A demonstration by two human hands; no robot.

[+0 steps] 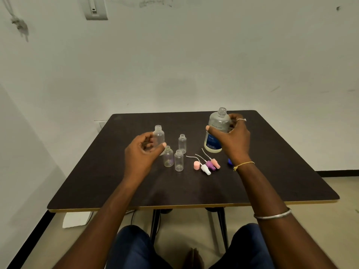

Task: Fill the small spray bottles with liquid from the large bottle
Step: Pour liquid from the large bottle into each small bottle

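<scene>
While my right hand [232, 141] grips the uncapped big bottle [214, 143], my left hand [143, 151] curls round a small bottle [159, 135] left of it, apparently steadying it for pouring.

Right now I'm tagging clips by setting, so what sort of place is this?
Probably a plain, sparsely furnished room used as a workspace: a bare white wall with a switch plate, and one dark table where the left hand grips a small spray bottle and the right hand the large bottle.
</scene>
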